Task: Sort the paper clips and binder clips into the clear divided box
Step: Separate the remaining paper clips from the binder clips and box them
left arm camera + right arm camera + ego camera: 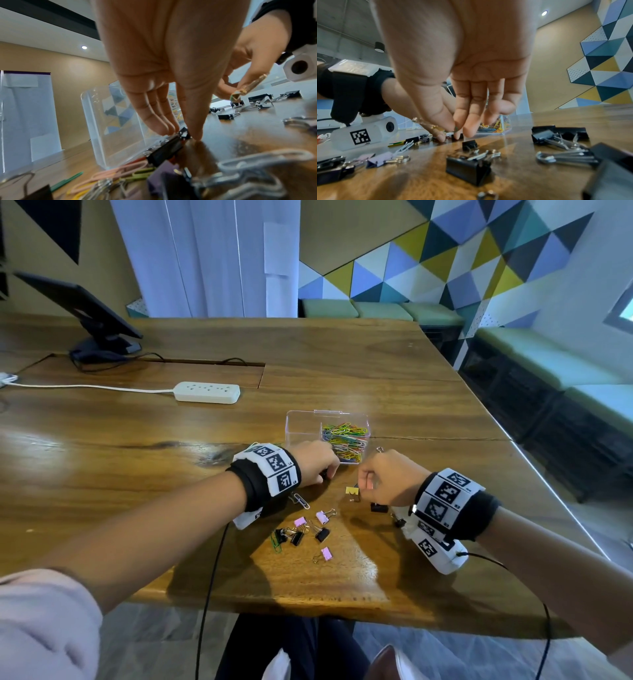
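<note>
My left hand (313, 462) is down on the wooden table (376, 371), just in front of the clear divided box (303, 424), and its fingertips (197, 136) pinch a black binder clip (164, 150) that lies on the table against the near wall of the box. My right hand (385, 477) is beside it, to the right, and its thumb and first fingers (458, 129) pinch a small clip by its wire handle, low over the table; the yellow binder clip (352, 491) sits just beside this hand. The right compartment of the box is filled with coloured paper clips (346, 440); in the left compartment I see nothing. More binder clips, pink (322, 517) and black (322, 534), lie scattered on the table near me, between my two wrists, with a white paper clip (301, 500) and a green paper clip (275, 542) among them. A white power strip (207, 392) lies far behind the box.
</note>
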A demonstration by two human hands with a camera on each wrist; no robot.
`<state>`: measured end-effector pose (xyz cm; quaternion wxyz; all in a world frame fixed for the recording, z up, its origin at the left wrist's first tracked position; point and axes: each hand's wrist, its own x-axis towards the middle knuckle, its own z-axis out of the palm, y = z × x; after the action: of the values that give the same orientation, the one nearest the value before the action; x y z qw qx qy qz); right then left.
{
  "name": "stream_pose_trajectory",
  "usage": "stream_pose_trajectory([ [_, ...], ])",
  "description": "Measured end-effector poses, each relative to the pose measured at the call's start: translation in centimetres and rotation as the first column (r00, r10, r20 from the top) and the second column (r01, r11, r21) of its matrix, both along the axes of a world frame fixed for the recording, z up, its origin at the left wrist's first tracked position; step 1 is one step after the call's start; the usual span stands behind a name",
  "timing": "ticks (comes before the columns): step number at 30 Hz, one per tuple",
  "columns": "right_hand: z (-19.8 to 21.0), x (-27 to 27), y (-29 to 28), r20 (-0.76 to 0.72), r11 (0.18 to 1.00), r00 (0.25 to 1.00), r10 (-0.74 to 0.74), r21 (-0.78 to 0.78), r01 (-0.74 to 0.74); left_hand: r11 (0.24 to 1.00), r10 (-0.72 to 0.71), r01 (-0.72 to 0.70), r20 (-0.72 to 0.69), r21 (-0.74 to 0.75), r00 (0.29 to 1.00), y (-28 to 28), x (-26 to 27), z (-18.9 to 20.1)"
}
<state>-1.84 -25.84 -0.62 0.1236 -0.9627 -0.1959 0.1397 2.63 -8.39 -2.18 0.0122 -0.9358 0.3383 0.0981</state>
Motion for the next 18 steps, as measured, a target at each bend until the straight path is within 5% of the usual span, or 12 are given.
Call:
stream_pose_trajectory([
  [7,0.1,0.1,0.1,0.069,0.999,0.998,0.004,0.043,-0.007,0.960,0.023,-0.047,-0.088,-0.277,0.996,-0.5,-0.7,0.4],
  [18,0.8,-0.4,0.8,0.188,0.991,0.982,0.031,0.124,-0.055,0.915,0.026,-0.142,-0.294,-0.379,0.956,-0.1,-0.8,0.9],
])
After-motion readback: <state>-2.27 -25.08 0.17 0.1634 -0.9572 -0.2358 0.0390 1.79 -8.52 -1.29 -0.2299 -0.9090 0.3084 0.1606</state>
